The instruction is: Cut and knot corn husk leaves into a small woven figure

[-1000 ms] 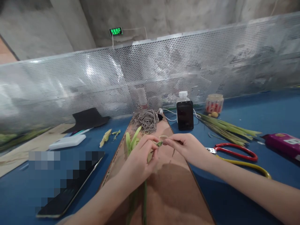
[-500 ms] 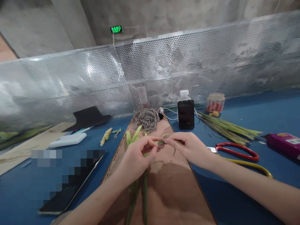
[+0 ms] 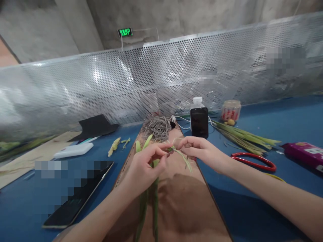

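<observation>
The background is filled by a long grey perforated metal screen (image 3: pixel 151 77), and in front of it is seen a wide blue table (image 3: pixel 282 121). On the table a long flat brown board (image 3: pixel 186 208) is placed. Along this board long flat green leaf strips (image 3: pixel 155 215) are laid; they are partly covered by the left hand. At the right, a bundle of thin green and yellowish stalks (image 3: pixel 244 134) is spread, and near it is seen a pair of scissors with one red and one yellow handle (image 3: pixel 264 165), partly hidden by the right forearm.

Above the board, by the thumb and forefinger of the left hand (image 3: pixel 148 163), a small green knotted-looking piece of plant fibre (image 3: pixel 171 149) is pinched. The right hand (image 3: pixel 202 151) is held just beside it with the fingers bent inward; whether something is gripped there cannot be told. Behind both hands a loose heap of thin grey cord (image 3: pixel 158 129) is gathered.

The piece is darker green in its body, and its fine detail is partly hidden by the fingertips. From it a few narrow, pale green strands (image 3: pixel 186 163) are hung, slightly spread and curved downward to the right.
</observation>
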Demonstrator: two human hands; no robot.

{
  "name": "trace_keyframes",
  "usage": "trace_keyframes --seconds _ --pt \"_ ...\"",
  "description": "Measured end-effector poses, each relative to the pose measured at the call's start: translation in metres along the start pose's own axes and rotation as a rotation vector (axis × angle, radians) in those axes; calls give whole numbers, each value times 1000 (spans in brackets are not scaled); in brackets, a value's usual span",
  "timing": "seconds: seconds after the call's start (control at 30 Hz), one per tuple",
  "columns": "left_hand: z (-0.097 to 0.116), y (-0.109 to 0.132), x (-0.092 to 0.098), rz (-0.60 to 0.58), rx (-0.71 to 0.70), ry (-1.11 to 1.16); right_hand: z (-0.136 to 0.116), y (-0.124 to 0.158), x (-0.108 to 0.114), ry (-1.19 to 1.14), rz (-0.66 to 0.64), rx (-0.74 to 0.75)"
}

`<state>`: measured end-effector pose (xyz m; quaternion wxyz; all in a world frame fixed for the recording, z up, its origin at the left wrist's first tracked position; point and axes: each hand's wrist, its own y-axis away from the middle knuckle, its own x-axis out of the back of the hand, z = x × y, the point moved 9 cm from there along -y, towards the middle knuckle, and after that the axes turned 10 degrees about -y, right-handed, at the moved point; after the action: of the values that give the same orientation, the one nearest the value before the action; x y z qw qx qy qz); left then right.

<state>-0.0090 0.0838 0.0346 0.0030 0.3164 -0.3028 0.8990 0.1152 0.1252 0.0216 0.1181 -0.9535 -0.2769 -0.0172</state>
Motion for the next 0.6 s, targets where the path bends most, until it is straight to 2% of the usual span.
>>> trace_keyframes --seconds 0.07,0.17,0.43,0.6 --pt "3 0 2 9 -36 -42 -5 0 -4 126 -74 30" --pt "5 1 2 4 -58 -62 -10 2 -4 226 -94 72" --pt "14 3 -7 -27 -100 -34 -4 4 -12 265 -108 90" --pt "15 3 -4 2 -112 -77 -5 5 -13 262 -89 82"
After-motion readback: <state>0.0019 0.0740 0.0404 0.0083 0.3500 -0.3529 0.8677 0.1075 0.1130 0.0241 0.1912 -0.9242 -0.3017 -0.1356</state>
